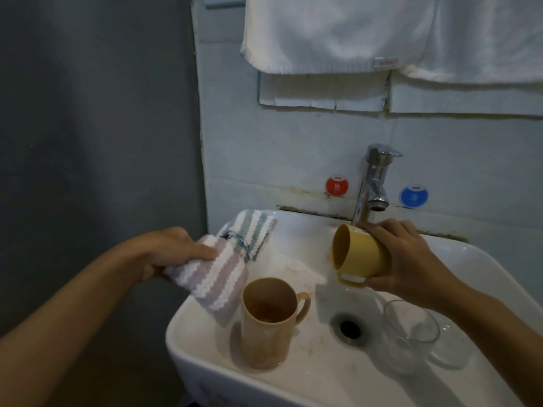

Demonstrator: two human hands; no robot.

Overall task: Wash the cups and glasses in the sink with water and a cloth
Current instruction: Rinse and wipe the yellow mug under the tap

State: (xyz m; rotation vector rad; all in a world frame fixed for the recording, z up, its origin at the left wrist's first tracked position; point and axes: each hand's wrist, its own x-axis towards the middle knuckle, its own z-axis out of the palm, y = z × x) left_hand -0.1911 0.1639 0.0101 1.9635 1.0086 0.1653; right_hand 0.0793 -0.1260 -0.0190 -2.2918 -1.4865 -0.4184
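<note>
Yellow cup (361, 254), smooth plastic with a loop handle, is tipped on its side under the chrome tap (373, 183), mouth facing left; the right hand (411, 259) has its fingers (379, 230) curled round the body. The left hand (173, 251) pinches a striped, knobbly cloth (217, 277) at the sink's (323, 386) left rim, thumb clamped on top. A beige cup (267, 321) stands upright in the white basin, left of the drain (349, 329). A clear glass (411, 333) lies tilted right of the drain.
</note>
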